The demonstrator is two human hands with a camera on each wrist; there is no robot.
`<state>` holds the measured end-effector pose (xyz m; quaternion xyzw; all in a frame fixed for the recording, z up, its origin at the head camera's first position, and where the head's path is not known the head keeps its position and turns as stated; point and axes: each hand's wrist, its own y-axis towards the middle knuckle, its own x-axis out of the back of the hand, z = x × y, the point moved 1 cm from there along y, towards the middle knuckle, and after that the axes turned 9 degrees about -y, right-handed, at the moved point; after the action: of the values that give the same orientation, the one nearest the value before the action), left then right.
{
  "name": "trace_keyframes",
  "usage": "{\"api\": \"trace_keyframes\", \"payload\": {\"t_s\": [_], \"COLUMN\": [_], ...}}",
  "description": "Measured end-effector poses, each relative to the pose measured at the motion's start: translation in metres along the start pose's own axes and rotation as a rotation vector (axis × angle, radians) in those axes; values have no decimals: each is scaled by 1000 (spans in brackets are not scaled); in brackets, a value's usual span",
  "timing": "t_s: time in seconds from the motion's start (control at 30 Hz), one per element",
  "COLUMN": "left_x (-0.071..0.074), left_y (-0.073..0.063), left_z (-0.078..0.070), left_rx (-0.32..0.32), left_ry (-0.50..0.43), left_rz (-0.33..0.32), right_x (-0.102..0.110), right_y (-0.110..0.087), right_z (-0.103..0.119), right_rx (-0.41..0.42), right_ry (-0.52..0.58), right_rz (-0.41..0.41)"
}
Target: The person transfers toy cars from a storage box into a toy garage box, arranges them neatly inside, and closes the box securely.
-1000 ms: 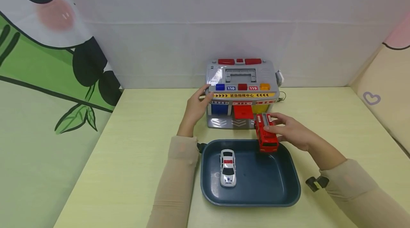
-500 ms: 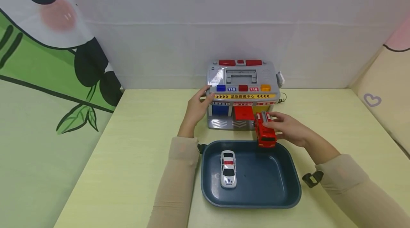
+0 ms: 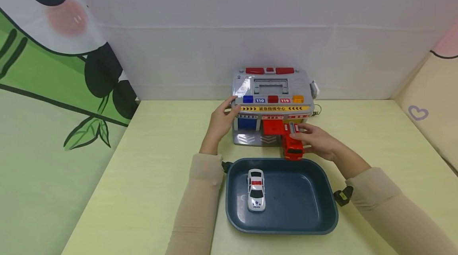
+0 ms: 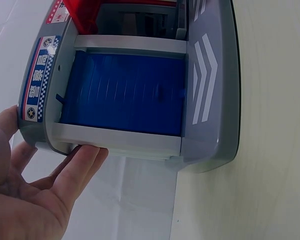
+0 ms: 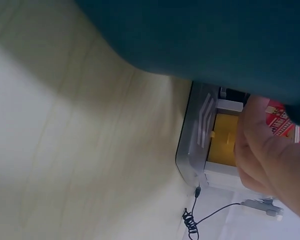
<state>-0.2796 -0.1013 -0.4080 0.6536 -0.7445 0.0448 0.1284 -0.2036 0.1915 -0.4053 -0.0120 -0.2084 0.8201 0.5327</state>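
Dark blue plastic formed the tray (image 3: 290, 217), which sat on the pale surface (image 3: 154, 175) between the two forearms, nearer the person than either hand. Inside it, on the left hand's side, a white police car (image 3: 256, 194) with a red roof light lay roof up. Beige sleeves (image 3: 200, 191) ran up to both wrists.

Just past the tray, the right hand (image 3: 318, 141) gripped a red toy truck (image 3: 293, 149) by its side, thumb on top. The truck's near end overlapped the tray's far rim in the head view; whether they touched could not be told. Its far end was close by a raised red flap (image 3: 273, 127) on the grey toy station (image 3: 273, 104).

The left hand (image 3: 219, 124) held that station's near left corner, thumb at the roof edge and fingers against the side wall. Beside those fingers was a blue door (image 4: 125, 95); a yellow door (image 5: 224, 140) stood just beyond the right hand's fingers. Farther than both hands, a white handset (image 3: 315, 90) hung on the station's right side, with a coiled black cord (image 5: 191, 222). Behind everything rose a pale cloth backdrop (image 3: 229, 16).
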Motion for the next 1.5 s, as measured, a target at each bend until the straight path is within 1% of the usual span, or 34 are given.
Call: {"api": "trace_keyframes", "payload": {"t_s": [0.3,0.6,0.73,0.93,1.13,1.5], "left_x": [0,1,1,1,0,1], "left_y": [0,1,1,1,1,-1], "left_z": [2,1,1,0,0,0], "left_rx": [-4,-13,-11,1,2,4], "left_ry": [4,-1,-2,9,8,7], "left_rz": [-3,6,3,-1,-4,-9], "right_x": [-1,-7,-11,-16,-17,-22], "right_y": [8,16,19,21,20,20], "right_z": [-3,-12,-16,-20,-19,-11], "right_rx": [38,34,47,25,30,49], "right_ry": [4,2,-26,-79,-130,-138], "right_rz": [-12,-5,-18,-45,-49,-6]}}
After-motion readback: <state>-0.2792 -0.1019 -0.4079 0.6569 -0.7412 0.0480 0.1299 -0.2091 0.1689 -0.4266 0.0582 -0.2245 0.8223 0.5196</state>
